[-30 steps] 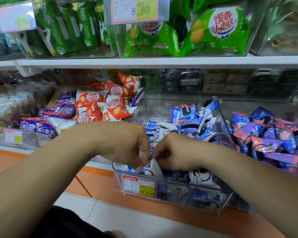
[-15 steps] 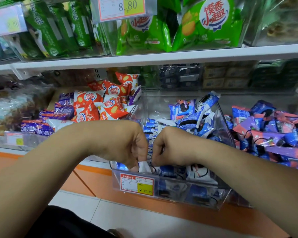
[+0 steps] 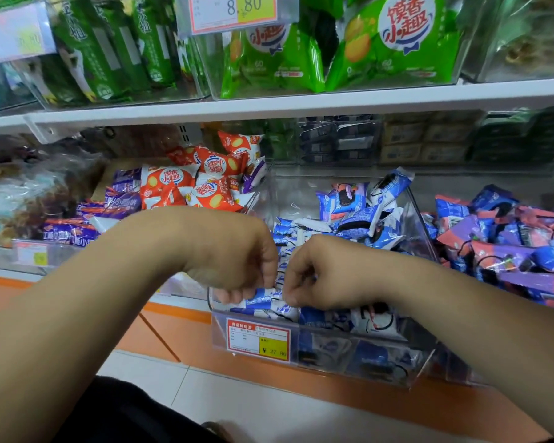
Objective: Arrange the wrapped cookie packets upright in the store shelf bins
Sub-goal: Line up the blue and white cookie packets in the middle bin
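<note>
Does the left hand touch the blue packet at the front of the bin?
Touching. The head view shows the left hand pinching the top edge of the blue packet.

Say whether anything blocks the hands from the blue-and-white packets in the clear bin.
Nothing visible does. The left hand and right hand reach inside the open-topped clear plastic bin, fingers curled on blue-and-white wrapped cookie packets at its front.

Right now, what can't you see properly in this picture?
All head view:
- Fingertips of left hand and right hand, pinching a blue-and-white packet: curled under, hidden by the hands' backs.
- Small print on the red-and-yellow price label: too small.
- Pale tag, top left: blurred.
- Dark packs behind: shadowed under the shelf.
- Green bags: cut off by top edge.
</note>
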### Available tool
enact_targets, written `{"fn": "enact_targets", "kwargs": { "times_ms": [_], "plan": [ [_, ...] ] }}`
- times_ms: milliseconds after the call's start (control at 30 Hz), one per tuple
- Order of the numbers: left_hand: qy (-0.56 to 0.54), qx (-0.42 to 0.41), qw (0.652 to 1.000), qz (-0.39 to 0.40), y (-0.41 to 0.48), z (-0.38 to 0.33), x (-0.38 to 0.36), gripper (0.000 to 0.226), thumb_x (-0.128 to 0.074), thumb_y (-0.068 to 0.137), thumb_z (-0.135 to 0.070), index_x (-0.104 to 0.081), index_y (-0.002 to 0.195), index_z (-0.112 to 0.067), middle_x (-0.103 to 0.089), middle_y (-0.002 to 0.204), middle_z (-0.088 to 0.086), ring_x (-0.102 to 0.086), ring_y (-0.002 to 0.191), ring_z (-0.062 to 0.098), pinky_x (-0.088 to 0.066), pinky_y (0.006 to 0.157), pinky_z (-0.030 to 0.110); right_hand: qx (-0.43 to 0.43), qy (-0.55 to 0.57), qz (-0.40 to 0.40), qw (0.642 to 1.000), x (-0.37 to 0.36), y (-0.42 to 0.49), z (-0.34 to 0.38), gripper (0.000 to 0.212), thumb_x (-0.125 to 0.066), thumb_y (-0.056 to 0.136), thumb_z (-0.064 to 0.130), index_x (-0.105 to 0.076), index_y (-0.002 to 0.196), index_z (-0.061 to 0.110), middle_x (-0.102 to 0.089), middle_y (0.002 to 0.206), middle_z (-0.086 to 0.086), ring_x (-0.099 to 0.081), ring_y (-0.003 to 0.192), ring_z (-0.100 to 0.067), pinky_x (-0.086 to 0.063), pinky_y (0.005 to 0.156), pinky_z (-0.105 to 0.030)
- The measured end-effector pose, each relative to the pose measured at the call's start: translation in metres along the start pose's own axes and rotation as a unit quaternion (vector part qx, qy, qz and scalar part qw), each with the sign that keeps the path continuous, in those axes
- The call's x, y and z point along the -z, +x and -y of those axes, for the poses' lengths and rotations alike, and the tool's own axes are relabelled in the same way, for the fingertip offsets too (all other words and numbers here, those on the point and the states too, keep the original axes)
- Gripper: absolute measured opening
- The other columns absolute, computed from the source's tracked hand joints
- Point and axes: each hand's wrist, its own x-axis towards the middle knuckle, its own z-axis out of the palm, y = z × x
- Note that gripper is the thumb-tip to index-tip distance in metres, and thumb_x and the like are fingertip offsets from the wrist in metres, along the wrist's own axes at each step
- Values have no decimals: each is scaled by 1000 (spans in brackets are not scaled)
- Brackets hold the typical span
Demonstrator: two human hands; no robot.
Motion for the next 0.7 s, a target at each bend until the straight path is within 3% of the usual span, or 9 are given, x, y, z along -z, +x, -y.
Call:
{"fn": "enact_targets", "kwargs": {
  "times_ms": [100,233,300,433,533,633,700],
  "plan": [
    [36,10,999,18,-3,-5,-3,33,-44,101,-5,-69,108,-26,-78,95,1,-76,86,15,-63,82,34,14,-10,26,1000,-2,-1,4,41,-59,86,2,-78,88,38,-75,97,6,-69,85,-17,-60,80,-47],
    [69,27,997,30,-1,-4,-10,31,-51,96,-5,-63,110,-30,-78,95,-1,-75,89,15,-62,85,38,33,-20,94,995,-10,-1,3,64,-43,72,9,-72,101,58,-70,111,19,-68,103,-37,-56,86,-62],
    [48,21,999,17,-4,-1,-10,32,-48,97,-4,-63,109,-30,-78,95,0,-76,89,16,-61,87,39,34,-1,100,994,-11,-2,0,74,-36,62,12,-70,103,63,-66,119,20,-66,111,-37,-55,92,-63],
    [-80,8,996,-34,-10,8,-9,36,-40,101,3,-62,110,-25,-77,94,5,-77,86,20,-63,84,40,27,-15,116,993,-8,-6,5,71,-38,65,7,-72,107,53,-60,116,23,-64,104,-19,-57,89,-51],
    [-105,-11,993,-47,-8,11,-13,39,-38,101,6,-62,114,-22,-75,98,6,-76,89,20,-63,84,41,15,-59,112,992,-10,-5,8,65,-43,74,-4,-77,107,40,-58,112,14,-63,96,-23,-56,82,-51],
    [-84,-33,994,-55,-9,12,-14,36,-41,102,3,-63,116,-22,-74,102,3,-75,94,20,-62,85,39,5,-47,111,993,-9,-6,8,64,-37,65,7,-75,94,50,-61,111,22,-67,98,-27,-57,82,-54],
    [-85,-52,992,-79,-12,13,-12,34,-44,101,1,-66,113,-22,-75,100,3,-75,92,17,-62,84,37,7,-17,95,995,-5,-7,7,72,-32,59,11,-72,96,57,-67,116,19,-67,107,-27,-57,88,-55]
  ]
}}
